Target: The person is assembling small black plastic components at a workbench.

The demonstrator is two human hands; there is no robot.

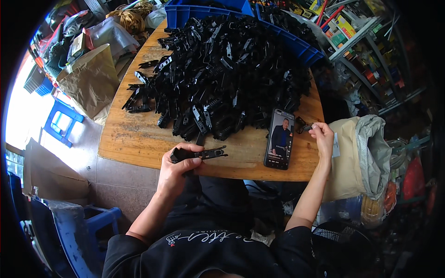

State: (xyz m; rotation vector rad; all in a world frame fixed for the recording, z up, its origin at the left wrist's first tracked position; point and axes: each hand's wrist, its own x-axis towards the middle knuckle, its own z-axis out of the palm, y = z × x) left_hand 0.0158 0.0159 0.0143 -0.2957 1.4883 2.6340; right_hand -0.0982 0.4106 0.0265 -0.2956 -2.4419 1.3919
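Observation:
My left hand [175, 166] is closed around a long black plastic part [211, 154] just over the table's front edge. Its forked, slotted end points right, and the palm hides the rest. Over at the table's right side, my right hand [323, 139] has thumb and fingers pinched together. Small dark pieces [302, 125] lie at its fingertips; whether it grips one of them cannot be made out. Between my hands a phone [280, 139] lies face up, its screen showing a person in a dark suit. Beyond both hands spreads a large heap of similar black parts [222, 74].
The wooden table [120, 134] carries the heap. Blue crates [185, 16] stand at its back. A pale sack [345, 153] is close to my right forearm, with crowded metal shelves [361, 41] behind. Blue stools [62, 121] and a brown paper bag [90, 78] are at left.

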